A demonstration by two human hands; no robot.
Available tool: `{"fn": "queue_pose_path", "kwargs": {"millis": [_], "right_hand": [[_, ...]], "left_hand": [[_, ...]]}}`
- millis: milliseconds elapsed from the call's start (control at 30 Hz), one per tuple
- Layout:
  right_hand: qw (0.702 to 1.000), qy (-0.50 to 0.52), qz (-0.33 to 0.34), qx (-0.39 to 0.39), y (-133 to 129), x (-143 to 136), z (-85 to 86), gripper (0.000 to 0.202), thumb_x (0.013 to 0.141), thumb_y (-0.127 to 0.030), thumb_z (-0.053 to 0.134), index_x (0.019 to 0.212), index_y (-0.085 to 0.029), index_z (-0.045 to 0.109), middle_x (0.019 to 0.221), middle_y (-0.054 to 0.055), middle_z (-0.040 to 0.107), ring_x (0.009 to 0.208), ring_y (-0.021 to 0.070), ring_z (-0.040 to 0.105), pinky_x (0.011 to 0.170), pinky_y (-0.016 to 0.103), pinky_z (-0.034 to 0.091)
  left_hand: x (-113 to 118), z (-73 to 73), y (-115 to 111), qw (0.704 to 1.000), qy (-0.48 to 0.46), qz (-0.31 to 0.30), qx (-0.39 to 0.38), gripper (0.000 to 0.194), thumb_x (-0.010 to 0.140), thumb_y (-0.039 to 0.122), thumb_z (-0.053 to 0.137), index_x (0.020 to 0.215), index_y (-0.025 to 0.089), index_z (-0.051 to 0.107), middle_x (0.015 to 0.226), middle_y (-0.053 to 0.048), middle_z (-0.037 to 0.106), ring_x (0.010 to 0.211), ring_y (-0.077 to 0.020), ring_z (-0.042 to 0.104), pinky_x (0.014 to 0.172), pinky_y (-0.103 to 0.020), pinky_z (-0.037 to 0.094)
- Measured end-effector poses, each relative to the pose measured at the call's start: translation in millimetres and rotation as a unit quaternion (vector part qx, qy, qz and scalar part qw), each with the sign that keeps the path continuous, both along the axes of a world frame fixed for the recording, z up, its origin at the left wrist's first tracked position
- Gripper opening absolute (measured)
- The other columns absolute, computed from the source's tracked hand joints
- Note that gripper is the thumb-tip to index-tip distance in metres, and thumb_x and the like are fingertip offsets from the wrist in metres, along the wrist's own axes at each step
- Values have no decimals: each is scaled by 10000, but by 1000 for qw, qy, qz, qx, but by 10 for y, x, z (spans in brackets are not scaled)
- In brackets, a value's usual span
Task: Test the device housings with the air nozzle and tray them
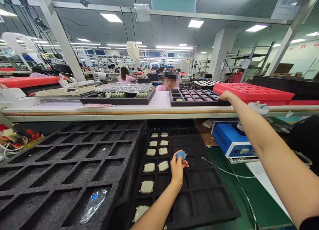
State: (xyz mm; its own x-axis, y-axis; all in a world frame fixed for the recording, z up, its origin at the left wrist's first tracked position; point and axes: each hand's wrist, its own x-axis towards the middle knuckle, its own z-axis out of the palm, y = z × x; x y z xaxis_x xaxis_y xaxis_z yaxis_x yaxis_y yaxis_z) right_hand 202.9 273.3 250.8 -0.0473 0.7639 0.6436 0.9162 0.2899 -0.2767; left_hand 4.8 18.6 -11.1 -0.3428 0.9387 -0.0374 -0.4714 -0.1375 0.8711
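Note:
My left hand [177, 168] is closed around a small blue plastic housing [180, 155], pinched between thumb and fingers above the black foam tray [199, 203]. Beige housings [147, 187] of similar size sit in the left two columns of that tray. Stretched out to the shelf, my right hand [225, 96] is at the right end of a black compartment tray [199, 103] with pink, blue and pale pieces. Its fingers bend down there, and their tips are hard to see; what they grip cannot be made out.
On the left, a larger black foam tray [84, 187] holds a clear plastic bag [93, 205]. A blue box device [230, 140] and a white cable [224, 172] lie to the right. Red trays [254, 92] stand on the shelf. Another person [170, 82] sits behind it.

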Motion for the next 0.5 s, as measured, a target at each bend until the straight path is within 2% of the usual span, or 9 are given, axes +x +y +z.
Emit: {"fn": "queue_pose_path", "kwargs": {"millis": [67, 133, 200, 233, 300, 367, 433, 500], "right_hand": [[997, 8, -73, -37, -88, -12, 3, 238, 813, -251, 601, 849, -17, 631, 889, 212, 624, 828, 231, 606, 690, 353, 460], [994, 12, -107, -15, -272, -59, -52, 280, 826, -233, 563, 968, 3, 614, 1039, 269, 585, 939, 274, 575, 760, 394, 424], [996, 9, -44, 79, -584, -139, -217, 315, 841, -280, 528, 1045, -54, 607, 1103, 213, 579, 963, 255, 556, 797, 377, 403], [997, 17, 1, 82, -792, -189, -352, 305, 832, -300, 529, 1014, -75, 626, 1045, 178, 608, 924, 239, 562, 785, 360, 405], [993, 30, 109, 39, -1276, -287, -736, 235, 790, -304, 567, 898, -116, 657, 881, 105, 640, 788, 197, 562, 734, 325, 414], [970, 37, 226, -79, -1740, -352, -1233, 177, 748, -309, 606, 788, -150, 670, 759, 51, 634, 676, 162, 540, 650, 289, 415], [924, 80, 301, -222, -2045, -366, -1739, 207, 741, -341, 614, 788, -149, 675, 738, 42, 636, 627, 140, 528, 591, 264, 413], [867, 125, 330, -353, -2148, -351, -2127, 278, 747, -384, 604, 845, -133, 677, 680, 30, 623, 545, 115, 491, 512, 243, 390]], "left_hand": [[3, 2, -2, 1000, -2, -5, 3, 401, 733, 406, 559, 1017, 127, 508, 887, -92, 626, 515, -81, 522, 486, -242, 449], [13, 11, -9, 1000, 1, -10, 9, 370, 735, 391, 567, 995, 135, 503, 913, -99, 640, 541, -91, 538, 515, -251, 452], [24, 23, -13, 1000, 8, -8, 14, 318, 744, 377, 578, 949, 145, 506, 926, -95, 655, 565, -93, 548, 540, -245, 443], [28, 30, -12, 1000, 11, -2, 16, 286, 751, 364, 583, 923, 149, 508, 924, -88, 662, 573, -88, 545, 547, -235, 433], [30, 43, -8, 1000, 16, 16, 19, 230, 762, 329, 592, 888, 154, 512, 903, -68, 671, 570, -74, 529, 549, -214, 407], [26, 59, -8, 999, 14, 35, 22, 196, 760, 290, 607, 873, 157, 519, 865, -42, 667, 561, -65, 515, 550, -203, 393], [18, 78, -11, 999, 6, 47, 28, 192, 738, 268, 634, 854, 156, 529, 808, -15, 646, 580, -73, 540, 573, -208, 405], [2, 106, -11, 998, -4, 48, 36, 205, 715, 268, 654, 833, 156, 530, 781, -3, 621, 643, -104, 596, 627, -234, 438]]}}
